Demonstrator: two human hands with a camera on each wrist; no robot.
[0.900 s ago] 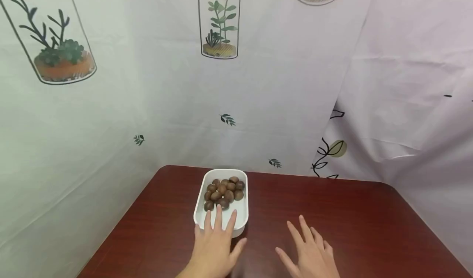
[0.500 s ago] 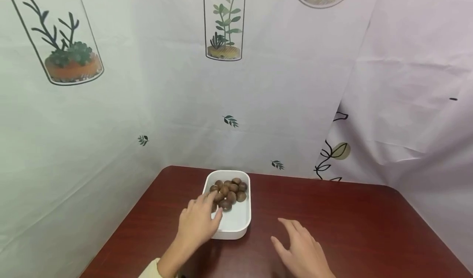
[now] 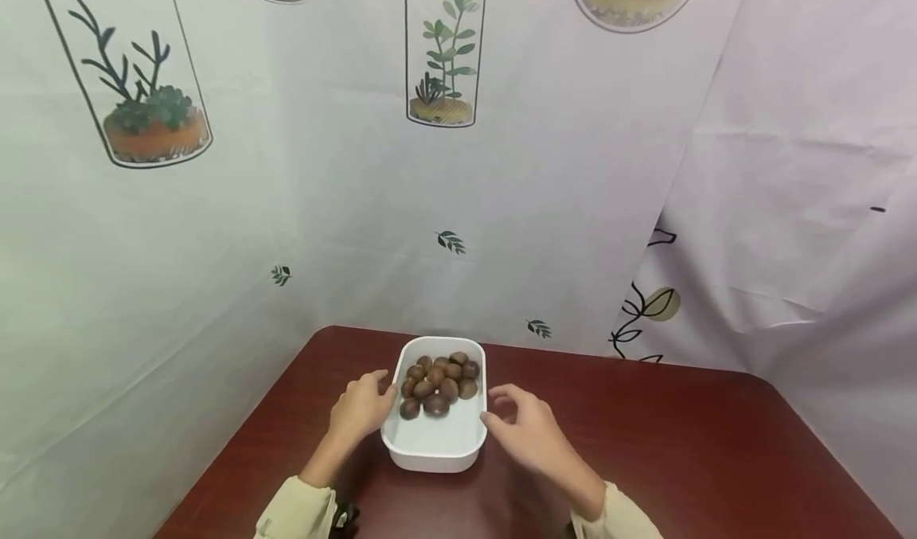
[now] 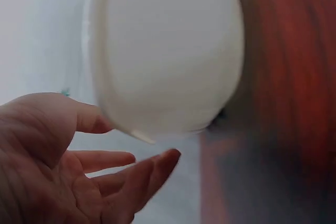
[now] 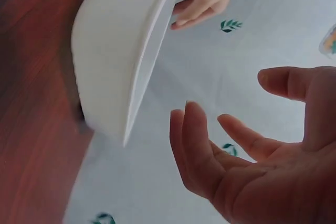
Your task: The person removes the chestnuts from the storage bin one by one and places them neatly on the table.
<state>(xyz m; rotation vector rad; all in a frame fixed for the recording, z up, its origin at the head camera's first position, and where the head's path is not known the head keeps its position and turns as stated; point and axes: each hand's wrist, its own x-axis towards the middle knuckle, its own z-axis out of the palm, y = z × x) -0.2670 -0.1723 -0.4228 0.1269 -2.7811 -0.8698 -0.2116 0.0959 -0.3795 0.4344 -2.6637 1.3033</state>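
Note:
A white rectangular tub (image 3: 434,462) stands on the table, with several brown, roundish, chestnut-like pieces (image 3: 435,377) in its far part. My left hand (image 3: 360,404) is at the tub's left side, thumb by the rim. In the left wrist view its thumb tip overlaps the edge of the tub (image 4: 168,56), and the fingers are loosely bent below it. On the opposite side, my right hand (image 3: 528,429) has its thumb and fingertips close by the right rim. The right wrist view shows a gap between that hand (image 5: 262,156) and the tub (image 5: 107,45), its fingers spread and slightly bent.
The dark red wooden table (image 3: 645,435) has rounded far corners. A pale cloth (image 3: 544,205) printed with plants and jars hangs behind it and along both sides. Light sleeves (image 3: 297,509) cover both forearms.
My left hand has moved from over the tub's near end to its left side, uncovering the brown pieces. My right hand has come forward and left to the tub's right side.

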